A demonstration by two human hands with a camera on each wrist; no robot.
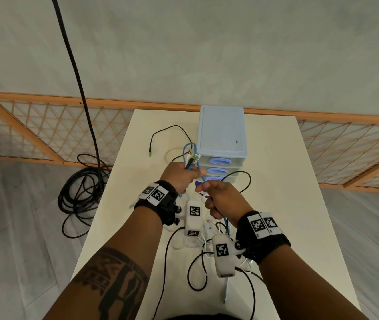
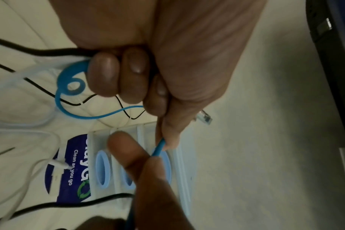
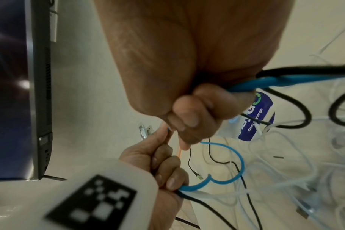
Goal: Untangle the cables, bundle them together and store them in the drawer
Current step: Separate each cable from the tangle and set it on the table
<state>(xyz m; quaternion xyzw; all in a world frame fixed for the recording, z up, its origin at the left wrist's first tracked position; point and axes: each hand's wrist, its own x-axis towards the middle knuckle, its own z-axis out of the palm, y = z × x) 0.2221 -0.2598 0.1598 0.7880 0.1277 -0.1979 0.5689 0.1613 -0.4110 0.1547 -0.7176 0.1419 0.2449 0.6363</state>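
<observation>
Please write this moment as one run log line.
left hand: grips cable ends | right hand: grips blue cable | drawers: closed

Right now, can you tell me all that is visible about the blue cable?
The blue cable is thin, round and looks rubbery. The left hand grips it in a fist along with other cable ends, whose plugs stick out above. From there it runs taut to the right hand, which pinches it. A loop curls above the left fist beside the drawer unit; another length hangs below the right hand.
</observation>
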